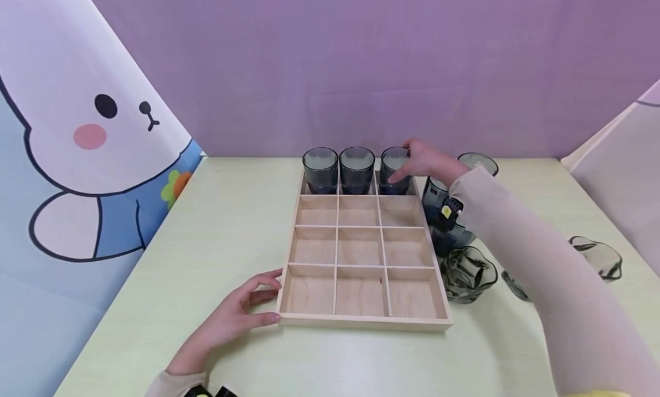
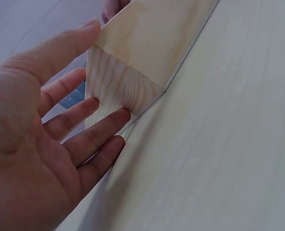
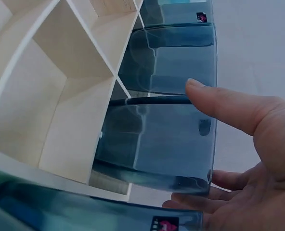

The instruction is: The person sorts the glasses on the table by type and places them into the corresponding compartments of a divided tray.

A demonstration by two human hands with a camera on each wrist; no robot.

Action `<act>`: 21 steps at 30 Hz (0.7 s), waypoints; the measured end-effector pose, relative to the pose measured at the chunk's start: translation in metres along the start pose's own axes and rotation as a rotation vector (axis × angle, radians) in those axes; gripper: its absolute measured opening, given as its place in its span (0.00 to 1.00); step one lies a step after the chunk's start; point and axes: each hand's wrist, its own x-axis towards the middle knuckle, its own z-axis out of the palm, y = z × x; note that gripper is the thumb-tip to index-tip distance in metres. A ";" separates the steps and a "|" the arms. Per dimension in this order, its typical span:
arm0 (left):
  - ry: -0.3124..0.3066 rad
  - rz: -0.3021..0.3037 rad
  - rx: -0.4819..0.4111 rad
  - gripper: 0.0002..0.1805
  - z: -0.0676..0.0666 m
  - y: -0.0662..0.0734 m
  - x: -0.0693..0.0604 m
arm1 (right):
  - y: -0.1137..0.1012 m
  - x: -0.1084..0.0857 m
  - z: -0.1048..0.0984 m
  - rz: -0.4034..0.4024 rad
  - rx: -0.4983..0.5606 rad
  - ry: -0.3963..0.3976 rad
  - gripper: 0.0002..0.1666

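Note:
A wooden tray (image 1: 361, 322) divided into several square compartments lies on the table. Three smoky blue-grey glasses stand upright along its far row: the left glass (image 1: 321, 171), the middle glass (image 1: 357, 171) and the right glass (image 1: 390, 163). My right hand (image 1: 432, 161) holds the right glass near its rim, with the thumb (image 3: 224, 103) on one side and the fingers (image 3: 224, 197) on the other. At the tray's near left corner, my left hand (image 1: 237, 317) rests fingertips and thumb against the outer wall (image 2: 128, 82), its fingers spread and loosely bent.
Beside the tray's right wall stand more smoky glasses, among them a tall glass (image 1: 478, 161), partly hidden by my right arm (image 1: 546, 259). Nearer are a wavy glass (image 1: 468, 276) and another wavy glass (image 1: 600, 258) further right. A purple cloth (image 1: 361, 70) hangs behind the table.

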 end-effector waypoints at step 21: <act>0.009 0.017 0.023 0.24 0.001 0.002 -0.001 | 0.002 -0.031 -0.019 -0.097 -0.009 -0.001 0.64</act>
